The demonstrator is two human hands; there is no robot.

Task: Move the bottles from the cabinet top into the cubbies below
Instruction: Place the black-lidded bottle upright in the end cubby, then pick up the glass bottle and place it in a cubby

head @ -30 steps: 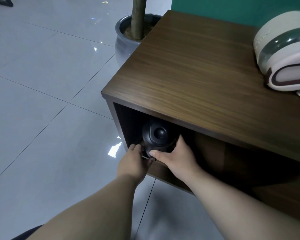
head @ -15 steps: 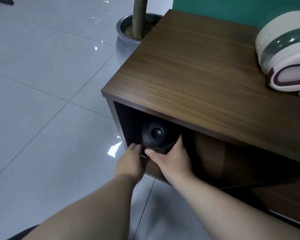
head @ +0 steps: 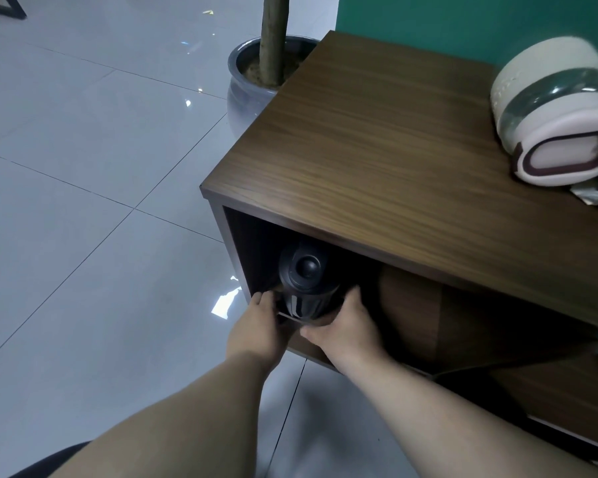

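Note:
A black bottle (head: 302, 279) with a round lid button stands upright inside the left cubby of the dark wooden cabinet (head: 394, 160). My left hand (head: 256, 331) touches its left side near the base, fingers curled around it. My right hand (head: 346, 327) cups the bottle's right side and front from below. Both hands hold the bottle at the cubby's front edge. A white and grey bottle (head: 553, 112) lies on its side on the cabinet top at the far right.
A grey plant pot (head: 249, 84) with a trunk stands on the tiled floor (head: 83, 201) just behind the cabinet's left corner. A green wall (head: 463, 19) backs the cabinet. More cubbies (head: 497, 322) open to the right of the bottle.
The view has shifted slightly and the bottle now sits more upright in the cubby. Both hands stay on it, a little lower around its base.

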